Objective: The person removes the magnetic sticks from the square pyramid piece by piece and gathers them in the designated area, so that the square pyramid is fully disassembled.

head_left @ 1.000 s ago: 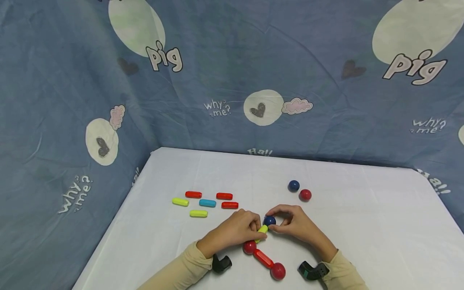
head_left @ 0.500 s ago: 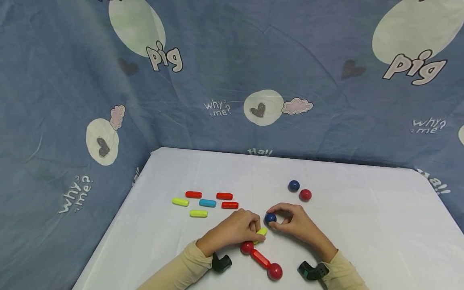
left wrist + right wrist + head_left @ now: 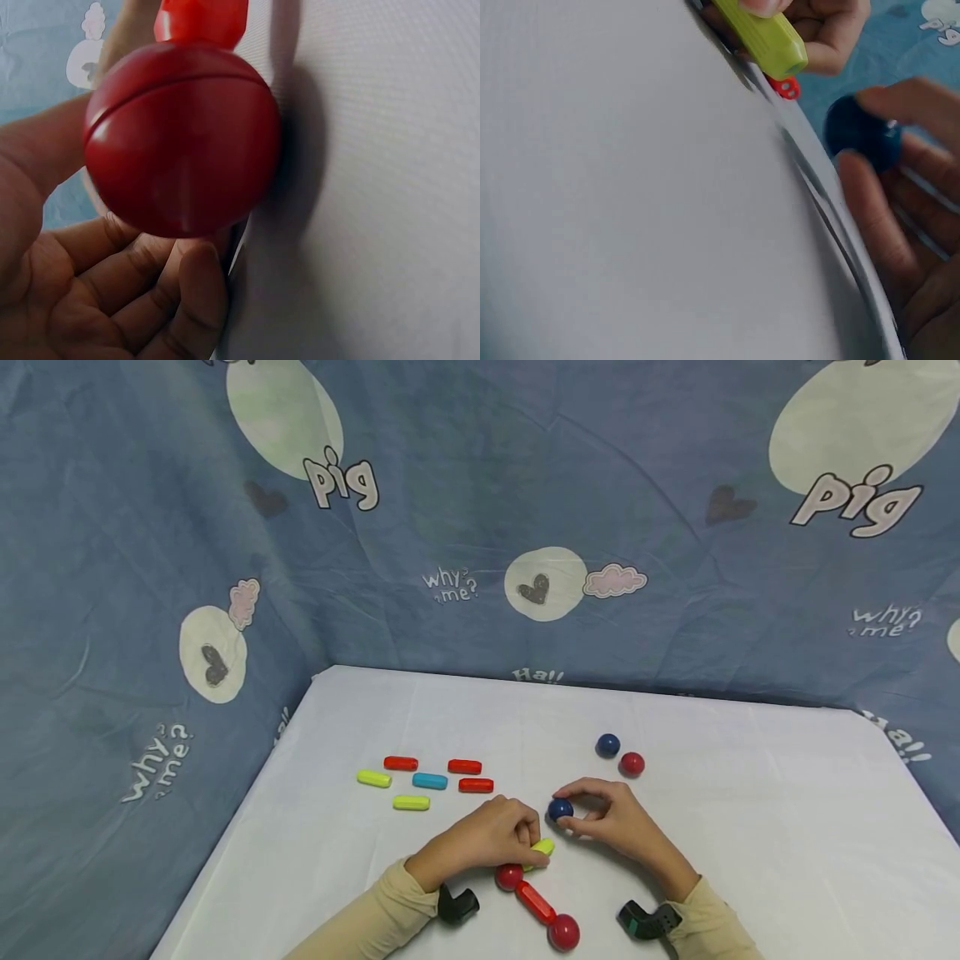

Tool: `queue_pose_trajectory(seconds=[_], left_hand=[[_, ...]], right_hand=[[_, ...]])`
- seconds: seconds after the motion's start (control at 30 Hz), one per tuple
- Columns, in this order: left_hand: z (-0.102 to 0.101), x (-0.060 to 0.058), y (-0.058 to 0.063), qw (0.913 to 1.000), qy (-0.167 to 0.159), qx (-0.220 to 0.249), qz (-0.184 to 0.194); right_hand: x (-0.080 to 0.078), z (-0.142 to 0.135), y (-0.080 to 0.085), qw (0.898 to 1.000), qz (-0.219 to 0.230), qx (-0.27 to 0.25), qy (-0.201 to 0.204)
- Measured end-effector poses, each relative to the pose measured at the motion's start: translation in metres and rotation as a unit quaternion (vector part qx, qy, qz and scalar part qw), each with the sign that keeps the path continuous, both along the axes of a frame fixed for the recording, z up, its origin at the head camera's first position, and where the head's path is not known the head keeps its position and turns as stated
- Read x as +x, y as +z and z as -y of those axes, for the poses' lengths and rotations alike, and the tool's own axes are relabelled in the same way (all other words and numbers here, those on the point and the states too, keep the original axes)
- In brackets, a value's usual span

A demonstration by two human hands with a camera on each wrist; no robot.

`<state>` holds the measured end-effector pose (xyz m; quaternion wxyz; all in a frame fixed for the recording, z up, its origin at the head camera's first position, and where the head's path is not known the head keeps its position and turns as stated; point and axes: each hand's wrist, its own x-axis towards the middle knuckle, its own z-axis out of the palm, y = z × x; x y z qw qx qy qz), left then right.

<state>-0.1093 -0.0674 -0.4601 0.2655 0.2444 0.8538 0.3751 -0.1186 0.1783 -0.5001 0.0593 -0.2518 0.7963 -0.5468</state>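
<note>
My left hand [image 3: 495, 832] pinches a yellow-green rod [image 3: 543, 847] between thumb and fingers. At the rod's near end is a red ball [image 3: 509, 877], from which a red rod [image 3: 536, 902] runs to a second red ball [image 3: 564, 932]. In the left wrist view one red ball [image 3: 184, 142] fills the middle and hides much of the fingers. My right hand [image 3: 611, 816] holds a dark blue ball [image 3: 560, 810] between thumb and forefinger. The right wrist view shows this blue ball [image 3: 862, 133] apart from the free end of the yellow-green rod [image 3: 769, 41].
Several loose rods lie at the back left: red [image 3: 465, 767], yellow-green [image 3: 411, 802] and blue [image 3: 430, 781]. Behind the right hand are another blue ball [image 3: 608, 745] and a red ball [image 3: 632, 764]. A blue printed cloth [image 3: 480, 527] hangs beyond the white table [image 3: 780, 810].
The blue ball has come away from the yellow-green rod's end and shifted slightly back. The joined red balls and rods have slid a little left and nearer.
</note>
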Motion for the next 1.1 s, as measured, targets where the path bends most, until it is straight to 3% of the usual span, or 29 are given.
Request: queue_pose_trajectory(seconds=[0.13, 0.27, 0.5, 0.67, 0.9, 1.1], left_hand=[[0.0, 0.0, -0.001, 1.0, 0.0, 0.001, -0.002], [0.0, 0.001, -0.001, 1.0, 0.001, 0.003, -0.002], [0.0, 0.002, -0.001, 1.0, 0.004, 0.004, -0.001], [0.0, 0.002, -0.001, 1.0, 0.004, 0.005, 0.0], [0.001, 0.002, 0.0, 1.0, 0.006, 0.005, 0.001], [0.001, 0.002, 0.0, 1.0, 0.005, 0.006, 0.002]], right_hand=[[-0.004, -0.013, 0.01, 0.998, -0.019, -0.052, -0.011], [-0.009, -0.038, 0.021, 0.994, -0.038, -0.065, -0.075], [-0.015, -0.083, 0.029, 0.979, -0.005, -0.043, -0.199], [-0.017, -0.1, 0.028, 0.964, 0.013, 0.025, -0.265], [-0.018, -0.109, 0.023, 0.959, 0.068, 0.084, -0.264], [-0.019, -0.107, 0.019, 0.957, 0.076, 0.107, -0.259]])
